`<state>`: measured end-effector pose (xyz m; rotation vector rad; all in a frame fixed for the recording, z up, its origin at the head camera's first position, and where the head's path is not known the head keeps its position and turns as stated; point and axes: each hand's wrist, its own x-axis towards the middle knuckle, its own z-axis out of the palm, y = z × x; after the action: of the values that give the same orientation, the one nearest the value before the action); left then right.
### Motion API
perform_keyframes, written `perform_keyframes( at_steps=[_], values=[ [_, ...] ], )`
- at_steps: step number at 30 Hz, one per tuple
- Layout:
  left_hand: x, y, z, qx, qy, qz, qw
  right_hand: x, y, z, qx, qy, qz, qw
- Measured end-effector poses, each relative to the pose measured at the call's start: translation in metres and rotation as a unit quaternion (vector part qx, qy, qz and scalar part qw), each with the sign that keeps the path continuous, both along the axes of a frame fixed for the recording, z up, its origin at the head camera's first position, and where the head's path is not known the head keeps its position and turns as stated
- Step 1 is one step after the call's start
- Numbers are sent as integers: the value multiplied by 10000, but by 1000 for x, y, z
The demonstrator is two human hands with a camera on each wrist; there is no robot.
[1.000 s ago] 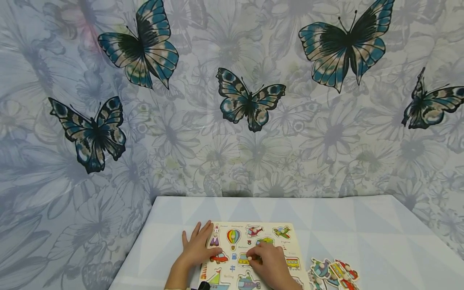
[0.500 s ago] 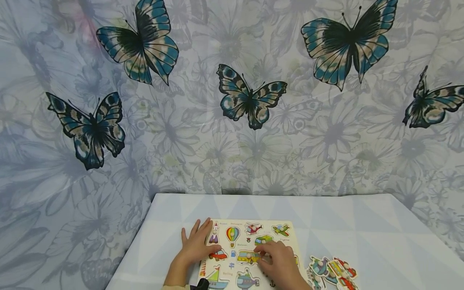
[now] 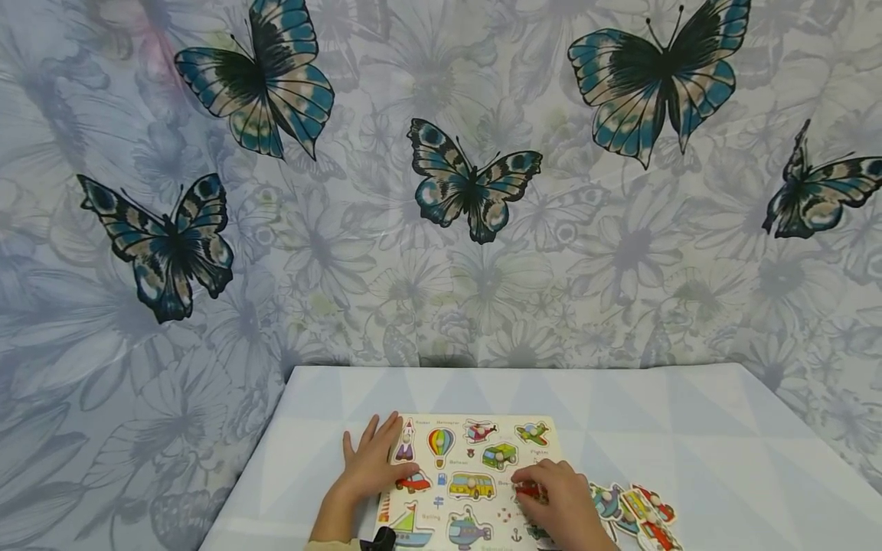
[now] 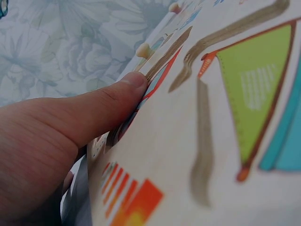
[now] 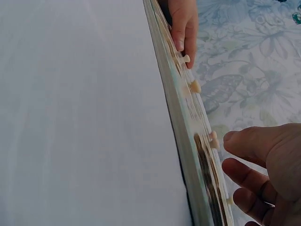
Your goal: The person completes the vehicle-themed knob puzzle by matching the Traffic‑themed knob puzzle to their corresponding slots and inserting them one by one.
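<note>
On the board (image 3: 507, 424), the left hand (image 3: 370, 465) lay spread; over its right side, the right hand (image 3: 560, 496) curved loosely, empty.

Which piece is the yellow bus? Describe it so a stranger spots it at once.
On the pale table, find the cream puzzle board, left of the pile of loose pieces. The yellow bus sits near the middle of its visible part, just below the green vehicle. Its long yellow body sets it apart from the red car to its left.
</note>
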<state>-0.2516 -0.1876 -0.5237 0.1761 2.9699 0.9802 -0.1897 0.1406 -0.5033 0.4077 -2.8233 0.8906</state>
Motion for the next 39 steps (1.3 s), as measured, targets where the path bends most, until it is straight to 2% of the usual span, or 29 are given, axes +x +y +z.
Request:
perform_keyframes(
  at_steps=[6, 13, 22, 31, 39],
  values=[
    [-1, 1, 0, -13, -35, -18, 10000, 2, 21, -1, 24, -357, -252, 9990],
    [-1, 0, 3, 32, -5, -47, 10000, 6, 38, 0, 192, -375, -630, 9971],
    [-1, 1, 1, -27, -22, 1, 10000, 6, 59, 4, 451, -672, -1089, 9908],
    [-1, 2, 0, -16, -30, 28, 10000, 4, 82, 5, 637, -858, -1326, 9854],
    [1, 2, 1, 6, -29, 41, 10000, 4, 95, 5, 446, -901, -1406, 9849]
  ],
)
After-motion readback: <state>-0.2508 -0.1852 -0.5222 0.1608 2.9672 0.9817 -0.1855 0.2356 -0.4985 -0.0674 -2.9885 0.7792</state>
